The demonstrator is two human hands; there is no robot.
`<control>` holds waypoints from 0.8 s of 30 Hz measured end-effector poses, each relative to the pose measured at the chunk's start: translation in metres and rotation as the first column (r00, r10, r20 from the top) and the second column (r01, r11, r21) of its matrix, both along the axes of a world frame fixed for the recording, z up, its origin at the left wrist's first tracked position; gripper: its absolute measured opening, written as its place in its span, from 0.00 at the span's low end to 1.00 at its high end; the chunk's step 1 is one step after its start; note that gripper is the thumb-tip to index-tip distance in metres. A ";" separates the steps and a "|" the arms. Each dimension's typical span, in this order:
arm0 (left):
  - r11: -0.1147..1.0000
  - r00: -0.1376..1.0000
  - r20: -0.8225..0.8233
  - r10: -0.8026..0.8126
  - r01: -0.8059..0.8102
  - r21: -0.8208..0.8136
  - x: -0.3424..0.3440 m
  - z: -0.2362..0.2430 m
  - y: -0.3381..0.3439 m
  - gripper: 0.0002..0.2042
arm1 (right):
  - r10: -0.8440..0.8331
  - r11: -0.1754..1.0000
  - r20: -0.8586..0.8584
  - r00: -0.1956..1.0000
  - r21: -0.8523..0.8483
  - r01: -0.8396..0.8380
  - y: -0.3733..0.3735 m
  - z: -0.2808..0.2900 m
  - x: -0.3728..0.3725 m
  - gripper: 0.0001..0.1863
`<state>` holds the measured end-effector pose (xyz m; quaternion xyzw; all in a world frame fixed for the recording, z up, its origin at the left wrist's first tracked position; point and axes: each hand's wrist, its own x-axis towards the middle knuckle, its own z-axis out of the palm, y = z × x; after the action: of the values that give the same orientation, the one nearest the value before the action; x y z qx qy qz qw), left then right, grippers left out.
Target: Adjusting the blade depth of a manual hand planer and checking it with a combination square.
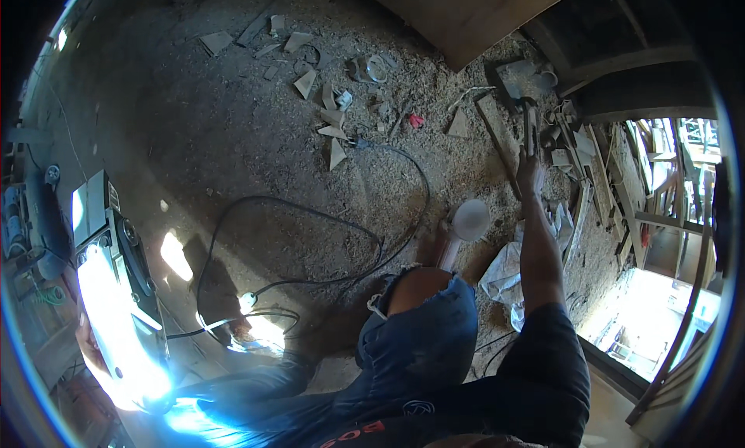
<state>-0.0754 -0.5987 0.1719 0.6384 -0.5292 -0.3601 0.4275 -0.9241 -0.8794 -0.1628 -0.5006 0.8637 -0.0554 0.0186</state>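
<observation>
On the far left, my left hand (87,341) is closed against the outer side of a boxy silver-and-black machine (140,269). Strong sunlight washes out much of its casing, and most of that hand is hidden. My right arm stretches forward to the right, where my right hand (530,176) is closed round the near end of a long, narrow metal tool (531,133); its exact kind is unclear. A black cord (268,203) loops over the ground between them, ending in a plug (358,143).
Sawdust and several wood offcuts (332,118) litter the ground ahead. A pale round disc (471,219) lies beyond my bent knee (419,293). A crumpled whitish sack (504,273) sits under my right arm. Planks (613,184) lean at right; a large wooden panel (466,17) juts in above.
</observation>
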 end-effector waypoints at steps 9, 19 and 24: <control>1.000 1.000 0.019 -0.010 0.010 0.007 -0.019 0.017 0.000 0.26 | 0.109 0.804 0.237 0.965 -0.591 0.055 0.011 0.025 0.065 0.31; 0.998 0.998 0.054 0.029 -0.032 0.058 0.018 0.003 0.009 0.23 | -0.010 0.892 0.289 0.957 -0.430 0.139 0.012 0.023 0.038 0.36; 0.977 0.960 0.273 0.060 -0.112 0.180 0.093 -0.031 0.029 0.22 | 0.038 0.951 0.152 0.988 -0.309 0.011 0.025 0.004 0.013 0.36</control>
<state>0.0176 -0.5698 0.1412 0.7419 -0.5159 -0.3018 0.3038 -0.9114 -0.8543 -0.1591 -0.4974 0.8368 -0.2285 0.0079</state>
